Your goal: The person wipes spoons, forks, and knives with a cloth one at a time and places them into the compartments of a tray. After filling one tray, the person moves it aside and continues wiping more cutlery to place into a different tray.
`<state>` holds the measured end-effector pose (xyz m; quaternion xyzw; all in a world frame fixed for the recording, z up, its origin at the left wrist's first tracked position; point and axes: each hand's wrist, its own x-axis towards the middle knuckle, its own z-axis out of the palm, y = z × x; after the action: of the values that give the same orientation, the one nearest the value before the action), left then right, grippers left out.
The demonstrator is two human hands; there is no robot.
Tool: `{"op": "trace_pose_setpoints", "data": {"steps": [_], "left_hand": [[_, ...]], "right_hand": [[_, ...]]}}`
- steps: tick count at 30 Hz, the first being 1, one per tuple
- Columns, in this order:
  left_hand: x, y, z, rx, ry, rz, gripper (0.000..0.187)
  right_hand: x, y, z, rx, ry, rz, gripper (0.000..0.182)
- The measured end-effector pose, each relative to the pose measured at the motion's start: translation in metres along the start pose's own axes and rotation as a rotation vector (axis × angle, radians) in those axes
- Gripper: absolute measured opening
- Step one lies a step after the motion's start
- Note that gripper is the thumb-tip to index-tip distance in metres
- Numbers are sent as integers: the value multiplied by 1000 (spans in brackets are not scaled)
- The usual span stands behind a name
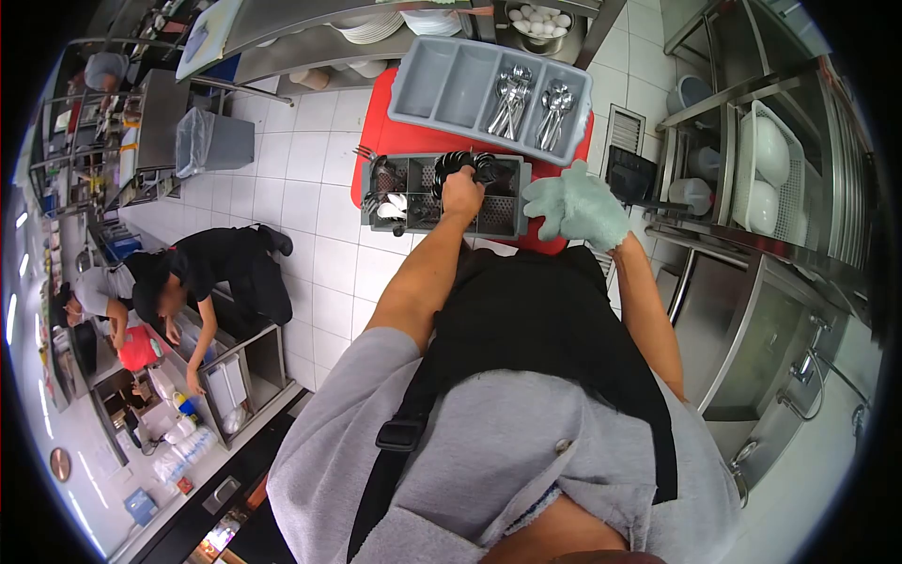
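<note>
While black-handled cutlery [465, 162] is gripped by the bare left hand [462, 193], the perforated grey basket [503, 218] is touched by the spread, fuzzy-gloved right hand [575, 209].

I see a dark grey, perforated plastic cutlery basket [498, 218] on the red cart, its compartments holding black-handled utensils [465, 162] standing upright and white spoons [392, 209].

White square floor tiles [310, 179] fill the middle. Steel shelving [310, 42] stands at twelve o'clock, a steel counter [752, 310] at three.

Left hand [462, 193] grasps dark utensils [460, 162] in a cutlery basket [503, 214]; gloved right hand [575, 205] rests beside it.
</note>
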<state>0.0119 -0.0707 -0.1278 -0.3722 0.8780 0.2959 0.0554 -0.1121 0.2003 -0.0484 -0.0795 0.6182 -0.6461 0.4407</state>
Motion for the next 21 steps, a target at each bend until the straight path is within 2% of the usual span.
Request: {"op": "trace_pose_setpoints", "data": {"steps": [1,3,6,8,10,12,14,16,17,18,20,21], "left_hand": [[-1,0,-2,4,-18,-6,30],[-4,1,-12,15,-49,-19,22],[-11,7,-34,96,-47,82,19],[-18,15,-61,111,-23,319,18],[-24,28,-96,128,4,549,15],[-30,60,-138,60,-39,689,15],[-34,91,-169,-4,-83,809,16],[-38,118,-182,-61,-130,910,16],[-41,126,-184,-186,-84,838,18],[-47,132,-185,-312,-38,764,20],[-49,133,-167,-561,115,637,29],[-49,121,-151,-579,70,555,30]], "right_hand": [[0,2,1,-58,-2,3,21],[-5,-17,15,-360,-51,-62,19],[-27,-100,54,-984,-174,-297,17],[-32,-125,69,-1256,-249,-500,15],[-14,-119,71,-1375,-277,-787,16],[9,-107,77,-1509,-294,-947,16],[30,-91,89,-1668,-299,-970,16],[50,-58,98,-1251,-77,-757,16],[59,-54,103,-1040,23,-652,17],[43,-91,120,-1006,151,-525,21],[49,-86,107,-524,206,-412,21],[52,-87,93,-809,157,-575,20]]}}
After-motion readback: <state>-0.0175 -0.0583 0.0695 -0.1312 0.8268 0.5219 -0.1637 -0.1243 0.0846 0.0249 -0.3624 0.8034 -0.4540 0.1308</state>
